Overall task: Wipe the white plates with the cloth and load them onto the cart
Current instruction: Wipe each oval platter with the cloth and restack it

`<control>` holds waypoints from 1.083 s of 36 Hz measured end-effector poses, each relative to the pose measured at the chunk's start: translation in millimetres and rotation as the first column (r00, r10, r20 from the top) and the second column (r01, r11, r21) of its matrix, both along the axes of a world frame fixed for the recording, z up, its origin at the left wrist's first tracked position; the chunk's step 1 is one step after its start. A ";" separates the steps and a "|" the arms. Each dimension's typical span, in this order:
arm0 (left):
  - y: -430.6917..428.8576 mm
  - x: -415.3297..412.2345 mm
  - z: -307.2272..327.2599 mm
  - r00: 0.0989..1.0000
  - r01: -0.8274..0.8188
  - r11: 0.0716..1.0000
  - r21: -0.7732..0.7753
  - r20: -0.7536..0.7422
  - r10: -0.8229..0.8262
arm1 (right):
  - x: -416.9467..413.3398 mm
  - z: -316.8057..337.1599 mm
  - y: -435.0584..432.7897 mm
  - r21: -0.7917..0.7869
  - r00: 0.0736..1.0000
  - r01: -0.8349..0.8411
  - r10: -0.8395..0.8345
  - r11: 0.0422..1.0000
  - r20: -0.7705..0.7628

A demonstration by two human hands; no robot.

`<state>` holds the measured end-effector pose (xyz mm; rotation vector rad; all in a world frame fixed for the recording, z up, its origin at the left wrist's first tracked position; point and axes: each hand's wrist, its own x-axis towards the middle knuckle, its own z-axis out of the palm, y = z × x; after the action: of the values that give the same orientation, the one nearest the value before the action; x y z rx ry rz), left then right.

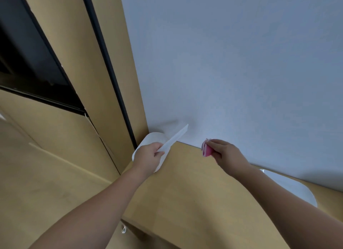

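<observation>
Just below the middle of the frame, a white plate (177, 137) is held up off the bench (194, 193), tilted so steeply that it shows almost edge-on, its rim pointing toward the upper right. The left hand (148, 154) is clamped on its lower edge, thumb over one face and fingers behind, which looks like a way to turn a face out toward the cloth. Behind that hand a second white plate (151, 140) shows as a rounded pale shape; whether the hand also grips it or it leans against the wooden panel (118, 100) cannot be told. To the right, well apart from the lifted plate, the right hand (225, 153) is closed round a folded pink cloth (207, 149), the folded end poking out toward the plate, ready for wiping; cloth and plate do not touch. Lower right, another white plate (297, 189) lies flat on the bench against the foot of the white wall (241, 63), partly hidden by the right forearm. It probably waits for its turn. My reading is that a wipe is about to start rather than under way. No cart is in view, so loading cannot be judged. A dark opening (27, 63) fills the upper left of the frame. Held by one edge only, the tilted plate could slip if pressed hard.
</observation>
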<state>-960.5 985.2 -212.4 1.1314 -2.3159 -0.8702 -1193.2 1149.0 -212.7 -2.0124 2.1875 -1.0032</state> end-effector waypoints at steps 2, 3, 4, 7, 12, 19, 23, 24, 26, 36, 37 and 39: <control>-6.3 8.6 -1.8 0.998 0.014 0.997 -0.081 0.066 -0.009 | 6.4 1.4 -6.6 0.003 1.000 -0.004 0.004 1.000 -0.006; -9.0 13.3 -2.8 0.994 0.031 0.992 -0.124 0.105 -0.018 | 9.8 1.8 -9.7 0.004 1.000 -0.004 0.004 1.000 -0.007; -11.9 17.6 -3.7 0.990 0.046 0.986 -0.159 0.138 -0.024 | 13.4 2.0 -12.6 0.003 1.000 -0.004 0.004 1.000 -0.008; -20.5 27.4 -10.0 0.980 0.088 0.974 -0.209 0.196 -0.047 | 23.7 2.9 -21.0 0.017 1.000 -0.002 0.002 1.000 -0.017; -34.3 35.9 -25.9 0.941 0.151 0.962 -0.229 0.332 -0.069 | 40.9 4.9 -34.0 0.048 0.999 -0.002 0.004 0.999 -0.043; -48.8 44.4 -55.1 0.915 0.174 0.970 -0.168 0.393 -0.096 | 62.7 -3.0 -44.9 0.069 1.000 0.014 -0.013 0.997 -0.019; -49.4 46.6 -64.3 0.893 0.224 0.964 -0.140 0.425 -0.146 | 70.1 -5.5 -47.5 0.084 1.000 0.003 -0.002 0.996 -0.012; -48.9 46.6 -64.8 0.882 0.238 0.961 -0.140 0.446 -0.153 | 71.8 -5.6 -48.2 0.084 1.000 0.004 -0.003 0.996 -0.006; -47.7 45.9 -65.6 0.850 0.272 0.951 -0.146 0.500 -0.166 | 75.6 -5.9 -48.9 0.080 1.000 0.010 -0.010 0.997 0.001; -50.6 32.7 -85.9 0.705 0.426 0.891 -0.155 0.674 -0.220 | 84.3 -23.0 -44.4 0.121 0.997 0.074 -0.070 0.990 -0.039; -52.1 31.7 -88.6 0.698 0.433 0.887 -0.159 0.682 -0.218 | 85.1 -24.4 -43.5 0.121 0.996 0.084 -0.079 0.989 -0.040; -55.9 29.2 -93.3 0.694 0.440 0.883 -0.164 0.687 -0.218 | 86.6 -25.9 -41.2 0.128 0.995 0.094 -0.091 0.987 -0.036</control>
<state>-931.2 929.2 -305.7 0.9759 -3.1735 -0.1577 -1106.6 1107.7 -238.6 -1.8990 2.3148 -0.8190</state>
